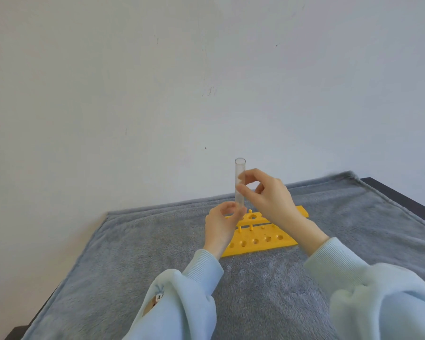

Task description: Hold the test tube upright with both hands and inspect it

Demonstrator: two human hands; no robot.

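Observation:
A clear test tube (239, 173) stands upright in the air above a yellow plastic rack (260, 240). My left hand (222, 225) pinches the tube's lower end between thumb and fingers. My right hand (268, 195) pinches the tube's middle with thumb and forefinger, its other fingers curled. The rack lies on a grey fleece blanket (157, 253), with a row of round holes along its front plate and several short pegs behind them. Both hands hide part of the rack's upper plate.
The blanket covers a dark table (398, 195) whose edge shows at the right and lower left. A plain white wall (182, 82) stands close behind. Light blue sleeves (353, 278) fill the lower part of the view.

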